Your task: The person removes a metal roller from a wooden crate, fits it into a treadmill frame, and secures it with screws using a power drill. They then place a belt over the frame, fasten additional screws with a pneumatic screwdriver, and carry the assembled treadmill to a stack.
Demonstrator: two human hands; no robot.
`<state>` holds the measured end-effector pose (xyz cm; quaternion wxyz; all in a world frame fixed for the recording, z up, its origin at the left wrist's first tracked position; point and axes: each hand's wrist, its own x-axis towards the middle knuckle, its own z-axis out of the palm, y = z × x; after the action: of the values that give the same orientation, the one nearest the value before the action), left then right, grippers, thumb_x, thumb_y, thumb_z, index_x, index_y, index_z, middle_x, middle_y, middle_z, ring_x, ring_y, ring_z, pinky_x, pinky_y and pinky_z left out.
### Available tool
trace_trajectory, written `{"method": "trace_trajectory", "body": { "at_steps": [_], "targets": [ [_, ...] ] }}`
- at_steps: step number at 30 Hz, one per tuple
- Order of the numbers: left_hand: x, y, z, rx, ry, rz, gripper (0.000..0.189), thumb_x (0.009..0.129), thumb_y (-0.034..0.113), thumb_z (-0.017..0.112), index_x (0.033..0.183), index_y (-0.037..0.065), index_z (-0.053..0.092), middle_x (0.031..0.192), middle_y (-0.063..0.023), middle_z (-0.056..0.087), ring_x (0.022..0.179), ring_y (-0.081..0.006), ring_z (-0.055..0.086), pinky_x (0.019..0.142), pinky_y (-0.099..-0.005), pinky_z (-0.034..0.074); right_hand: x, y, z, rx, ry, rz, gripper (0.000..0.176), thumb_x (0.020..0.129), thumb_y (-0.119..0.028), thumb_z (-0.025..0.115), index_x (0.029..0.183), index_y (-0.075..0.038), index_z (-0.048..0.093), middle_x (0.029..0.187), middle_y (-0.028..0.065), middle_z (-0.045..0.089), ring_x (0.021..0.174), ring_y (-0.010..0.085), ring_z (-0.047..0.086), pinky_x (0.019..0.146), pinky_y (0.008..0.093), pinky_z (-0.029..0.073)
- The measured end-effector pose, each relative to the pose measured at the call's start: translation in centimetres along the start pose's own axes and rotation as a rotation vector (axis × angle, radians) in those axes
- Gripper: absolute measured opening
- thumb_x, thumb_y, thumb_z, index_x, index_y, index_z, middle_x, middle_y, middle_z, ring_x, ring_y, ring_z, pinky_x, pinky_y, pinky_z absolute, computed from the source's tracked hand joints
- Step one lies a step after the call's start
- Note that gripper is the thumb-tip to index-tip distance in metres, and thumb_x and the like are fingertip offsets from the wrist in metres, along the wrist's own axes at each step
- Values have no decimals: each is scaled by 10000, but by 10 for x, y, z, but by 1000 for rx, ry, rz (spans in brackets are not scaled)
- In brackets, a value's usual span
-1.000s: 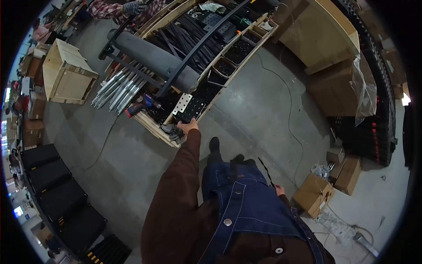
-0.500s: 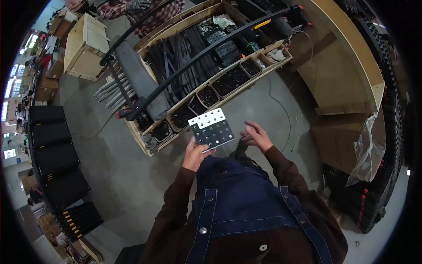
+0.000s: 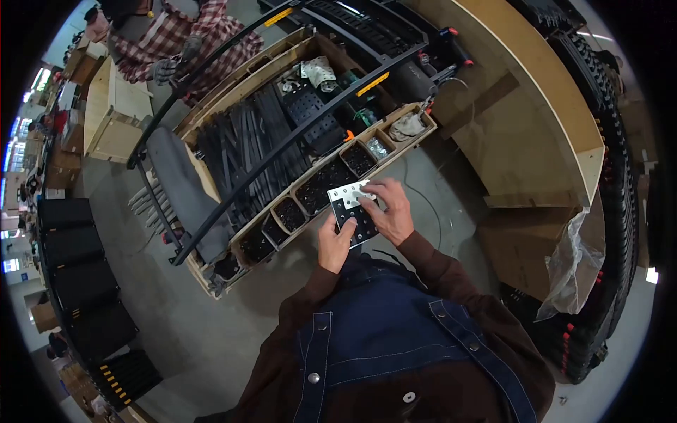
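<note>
A flat plate with rows of round holes, partly white and partly black (image 3: 343, 194), is held in front of my body. My left hand (image 3: 334, 242) grips its lower left edge, thumb on top. My right hand (image 3: 390, 211) is at the plate's upper right, thumb and fingers pinched at the white part; whether a small piece is between them is too small to tell. Just beyond the plate runs a row of wooden compartments (image 3: 288, 213) with small dark parts.
A wooden crate holds long black bars (image 3: 247, 144), with a black frame (image 3: 282, 130) lying across it. A co-worker in a checked shirt (image 3: 201, 46) and grey gloves stands beyond. Large wooden box (image 3: 522, 134) at right; black panels (image 3: 95, 243) at left.
My right hand has moved in from the right onto the plate. The co-worker has come further into view at the frame's far end. The view has shifted, and the black frame lies differently across the crate.
</note>
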<state>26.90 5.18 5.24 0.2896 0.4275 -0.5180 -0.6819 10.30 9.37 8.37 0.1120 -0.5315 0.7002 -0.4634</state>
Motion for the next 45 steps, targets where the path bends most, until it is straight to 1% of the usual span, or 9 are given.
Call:
{"method": "trace_trajectory", "body": {
  "at_steps": [5,11,12,15,19,24,38,43,45],
  "targets": [
    [48,26,39,203,-54,129,211,970,150,571,954,-57,534,740,-230,530,665,-218,571,632,-407,449,46,7,-3,79,-10,92,183,832,-131,748,995,-48,745,1009,86,672,974,284,622,842,378,507],
    [89,33,67,268,58,220,243,958,176,561,935,-63,530,802,-295,539,703,-443,549,641,-445,439,95,38,-22,184,-40,-57,153,794,-43,773,911,-25,675,942,111,660,903,293,633,812,388,505],
    [95,38,67,231,2,116,221,1001,120,514,1105,-52,606,878,-87,649,753,-116,563,686,-313,477,107,44,-27,142,-78,-229,167,796,-15,764,927,-26,660,936,114,655,899,294,632,810,386,506],
    [117,42,74,-136,-23,-112,244,1015,104,520,1197,-15,631,1025,-24,672,872,-85,601,778,-268,497,159,62,-51,327,-200,-185,152,820,-37,750,933,-29,649,958,97,660,902,264,642,816,354,505],
    [130,64,85,-556,8,-276,327,1010,108,511,1320,21,571,1171,-95,684,1043,-183,679,867,-332,569,314,149,-90,501,-178,105,145,913,-111,707,968,17,666,1039,70,694,952,113,615,860,276,494],
    [129,61,102,-813,126,-347,386,1006,146,509,1377,40,512,1228,-126,665,1079,-250,686,904,-406,589,417,223,-64,315,-717,210,218,861,-183,762,906,27,725,784,56,710,773,122,645,762,295,517],
    [131,70,134,-841,345,-149,348,976,92,610,1311,21,548,1177,-101,681,1025,-187,697,881,-350,593,402,230,-65,140,-753,51,181,823,-187,788,870,-25,724,812,117,702,754,250,673,701,362,521],
    [138,97,132,-846,342,-105,375,956,66,623,1317,10,537,1167,-111,678,1025,-206,696,883,-369,596,368,183,-88,-99,-193,-588,483,809,-153,777,1247,-66,593,1020,104,616,804,346,630,708,411,519],
    [139,99,128,-810,360,-105,366,955,70,622,1309,18,542,1154,-100,678,1007,-194,696,878,-359,594,323,179,-83,269,-446,-217,503,881,-171,749,1322,-59,534,932,97,647,731,247,646,649,363,515]
  ]
}}
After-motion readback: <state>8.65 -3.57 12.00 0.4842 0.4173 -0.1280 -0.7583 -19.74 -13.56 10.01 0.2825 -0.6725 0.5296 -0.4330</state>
